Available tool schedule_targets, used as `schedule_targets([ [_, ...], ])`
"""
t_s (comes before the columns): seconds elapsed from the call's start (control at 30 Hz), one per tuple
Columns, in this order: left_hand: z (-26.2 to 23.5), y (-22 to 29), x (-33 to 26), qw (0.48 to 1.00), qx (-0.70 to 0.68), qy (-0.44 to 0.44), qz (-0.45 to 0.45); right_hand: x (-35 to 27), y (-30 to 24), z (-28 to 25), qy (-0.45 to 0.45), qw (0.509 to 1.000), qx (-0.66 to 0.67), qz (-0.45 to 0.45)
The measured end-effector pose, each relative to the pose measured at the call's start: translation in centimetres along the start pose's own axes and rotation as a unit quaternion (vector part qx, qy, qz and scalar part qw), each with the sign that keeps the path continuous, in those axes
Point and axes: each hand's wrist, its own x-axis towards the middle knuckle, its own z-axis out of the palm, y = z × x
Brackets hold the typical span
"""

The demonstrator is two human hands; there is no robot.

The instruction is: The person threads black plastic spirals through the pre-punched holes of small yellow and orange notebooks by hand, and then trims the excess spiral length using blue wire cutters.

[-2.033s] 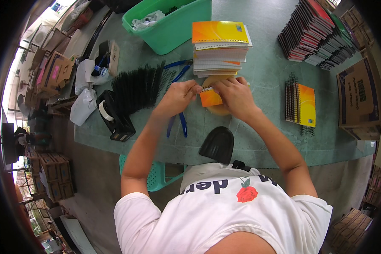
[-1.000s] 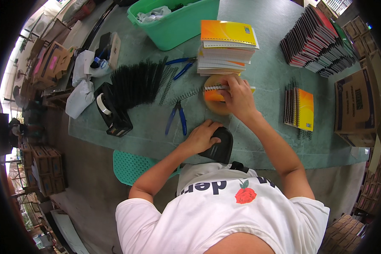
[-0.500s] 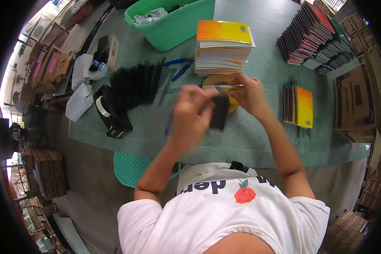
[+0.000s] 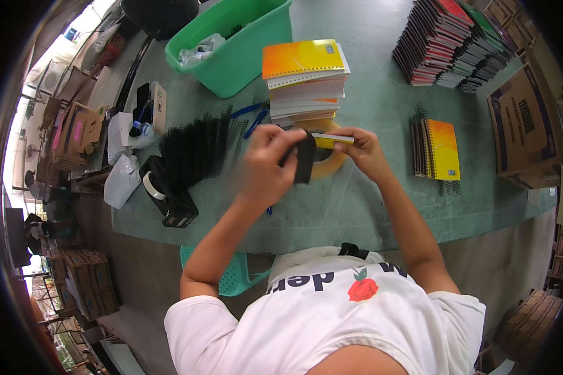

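Note:
Just in front of the notebook stack, my right hand [image 4: 364, 153] pinches a small yellow notebook [image 4: 333, 140], held edge-on with its white page edges upward. My left hand [image 4: 266, 162], smeared by motion, is closed on a flat black piece [image 4: 304, 157] whose kind I cannot make out. That piece is at the left end of the notebook; whether they touch is hidden. Under both lies a roll of tan tape [image 4: 331, 167]. Behind it rises a stack of yellow-orange notebooks [image 4: 303, 57] with punched edges. Blue-handled pliers [image 4: 256, 117] rest left of the stack.
Black spiral coils [image 4: 191, 147] and a black tape dispenser [image 4: 166, 194] lie to the left. A green tub [image 4: 231, 65] stands at the back. On the right are wire-bound yellow notebooks [image 4: 443, 150], a tall pile of dark spiral notebooks [image 4: 428, 44] and a cardboard box [image 4: 525, 125].
The view has shifted a little. The notebook in my right hand now shows more of its yellow cover. A coil seen left of it before is no longer visible there. My left hand keeps the black piece.

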Motion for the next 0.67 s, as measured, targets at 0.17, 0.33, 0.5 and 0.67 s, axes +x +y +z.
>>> schedule_targets([
  [0.17,0.3,-0.3,0.2,1.000,0.001,0.007,-0.022,-0.4,-0.2,0.2,-0.008,1.000,0.005,0.022],
  [0.33,1.6,-0.3,0.3,0.999,-0.028,0.038,0.003,-0.6,0.2,-0.2,-0.018,0.999,-0.007,0.033],
  [0.5,3.9,-1.8,-1.6,0.991,-0.010,-0.134,-0.010,-0.4,-0.2,-0.4,-0.016,0.998,0.004,0.053],
  [0.67,2.1,0.8,1.8,0.982,-0.012,0.172,-0.073,-1.0,1.0,-1.0,-0.044,0.996,-0.058,0.060],
])
